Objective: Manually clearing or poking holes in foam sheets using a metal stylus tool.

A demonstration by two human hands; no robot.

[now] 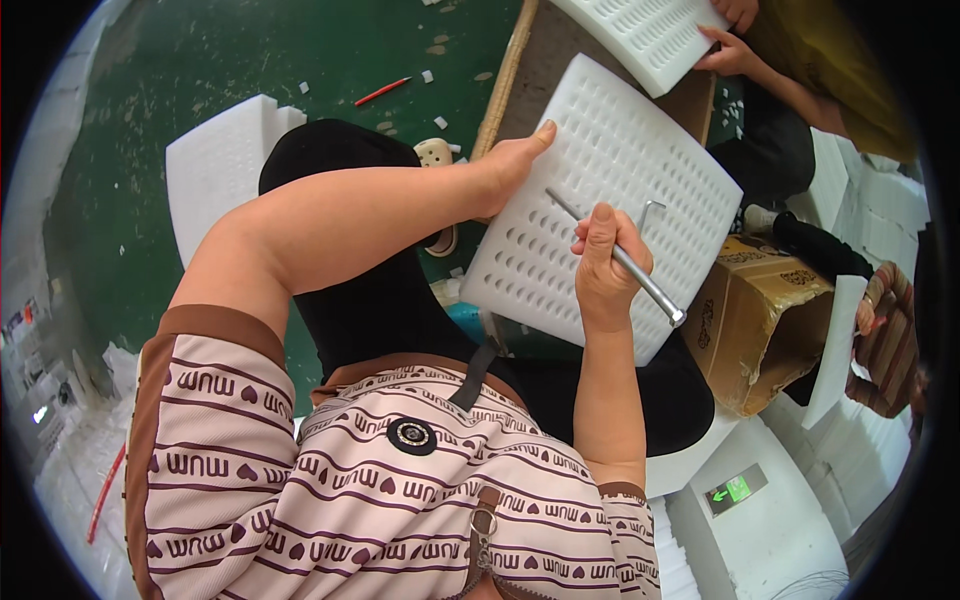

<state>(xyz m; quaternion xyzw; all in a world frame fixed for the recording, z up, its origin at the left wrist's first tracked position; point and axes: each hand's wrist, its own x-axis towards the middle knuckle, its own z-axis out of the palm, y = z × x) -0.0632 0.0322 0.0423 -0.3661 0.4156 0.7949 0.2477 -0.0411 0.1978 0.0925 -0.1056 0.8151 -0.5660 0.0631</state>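
Slotted white foam board (640, 130) slanted above your legs (675, 400), left hand (512, 172) gripping its left edge, fingers mostly hidden. Right hand (612, 265) wrapped round metal rod (648, 284), thin end over slots, can't tell if touching. Looks like slot-working step, imo. Next move probably calls for steady board, tip lined up.

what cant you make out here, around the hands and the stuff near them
All in the head view:
Left hand: most fingers hidden by the hand itself and the sheet.
Rod: its middle covered by the right hand.
Hook: lower end, and whether it joins the rod, hidden by that hand.
Co-worker's sheet: far end cut off by the top edge.
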